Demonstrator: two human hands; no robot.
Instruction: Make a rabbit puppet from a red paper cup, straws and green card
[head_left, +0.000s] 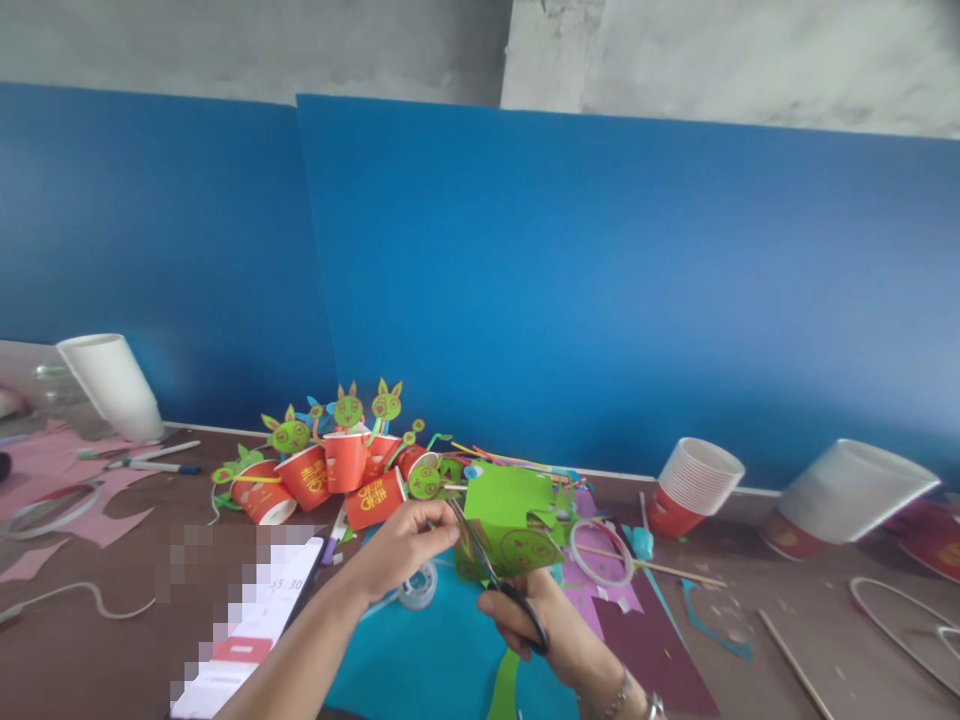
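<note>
Green paper (506,492) sits between both grips: the left hand (401,550) seems to pinch its edge; the right hand (559,612) wraps the handles of scissors (492,576). Blades point toward the left fingertips, so a slip could nick them; sagging paper could jam.

- Bkgd: rough grey concrete wall (247,50), upper L, shaded.
- Paler concrete pillar (551,60), upper ctr., patchy surface.
- 2 plain blue partition panels (585,280) span mid view, vert. seam (315,240) L of ctr.
- Thin white strip (622,477) along panel base.
- Dk. brown tabletop (862,640) below, extends L & R.
- Light soft, diffuse; faint sheen on panel, R side.
</note>
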